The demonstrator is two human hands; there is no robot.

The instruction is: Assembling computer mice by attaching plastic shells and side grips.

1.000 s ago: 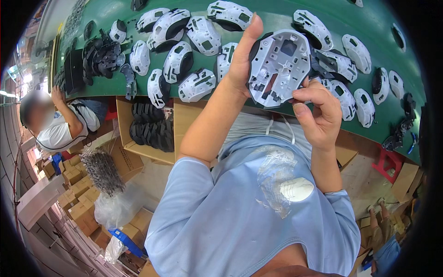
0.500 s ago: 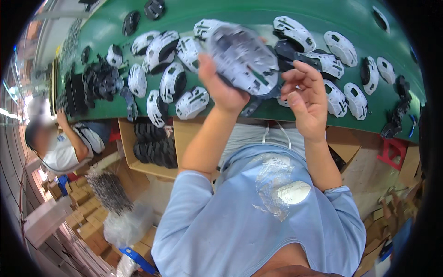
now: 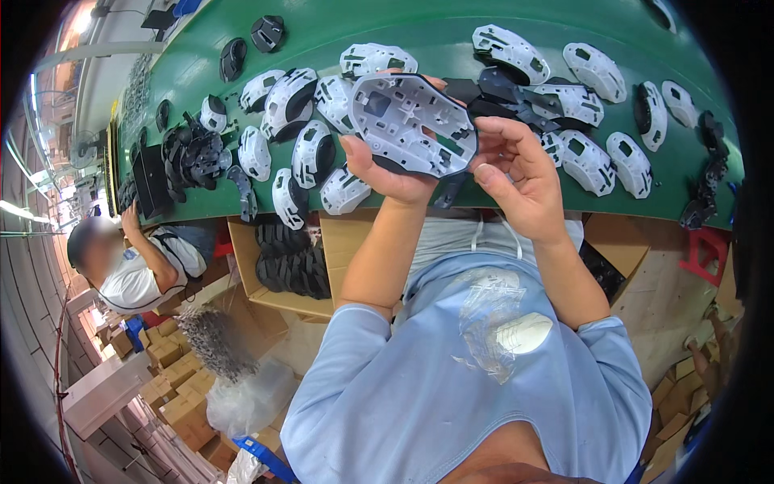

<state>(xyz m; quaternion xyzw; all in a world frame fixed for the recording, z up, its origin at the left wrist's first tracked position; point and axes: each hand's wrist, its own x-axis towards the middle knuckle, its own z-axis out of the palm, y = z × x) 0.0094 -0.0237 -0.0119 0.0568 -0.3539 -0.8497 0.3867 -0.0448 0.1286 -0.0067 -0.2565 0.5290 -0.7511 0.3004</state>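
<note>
My left hand (image 3: 393, 179) grips a white molded plastic shell (image 3: 415, 127) with a dark rim, held tilted above the near edge of the green table. Its hollow side, with ribs, pegs and openings, faces me. The thumb lies at the shell's left edge, and fingertips show behind its far edge. At the shell's right edge, my right hand (image 3: 524, 179) has its fingers curled, with thumb and forefinger closing on the rim. Beneath the shell, a dark strip-like part (image 3: 450, 192) is partly hidden.
Several white shells (image 3: 595, 73) and dark plastic parts (image 3: 189, 149) lie spread over the green table (image 3: 387, 20). Below its near edge stands a cardboard box (image 3: 347, 242) holding black parts (image 3: 290, 262). A person (image 3: 145, 270) sits at the left; a red stool (image 3: 703, 254) is at the right.
The shell has come to rest from a blurred motion and now shows its hollow side more clearly. My right hand has moved left from open air to the shell's right edge.
</note>
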